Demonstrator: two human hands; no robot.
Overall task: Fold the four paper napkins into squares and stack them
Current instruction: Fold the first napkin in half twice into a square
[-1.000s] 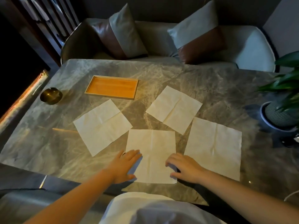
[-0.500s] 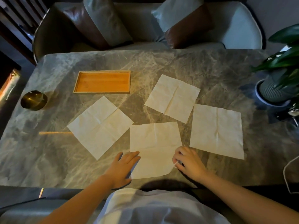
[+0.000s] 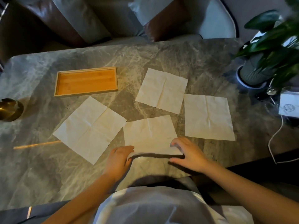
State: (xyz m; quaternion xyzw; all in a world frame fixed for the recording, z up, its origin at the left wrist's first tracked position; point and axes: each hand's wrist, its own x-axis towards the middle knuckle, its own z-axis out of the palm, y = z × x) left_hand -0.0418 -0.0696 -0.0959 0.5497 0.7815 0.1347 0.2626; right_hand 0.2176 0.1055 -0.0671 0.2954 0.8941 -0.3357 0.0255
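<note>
Edge of nearest napkin (image 3: 149, 135) now lifted, cross-creased

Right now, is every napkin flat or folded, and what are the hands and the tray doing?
Near napkin, unfolded, near edge lifted off the table.
Left napkin, unfolded, flat.
Far napkin, unfolded, flat.
Right napkin, unfolded, flat.
Left hand, pinches the near napkin's left corner.
Right hand, grips the near napkin's right corner.
Wooden tray, flat on the table, no napkin in it.
Plant pot, upright.
</note>
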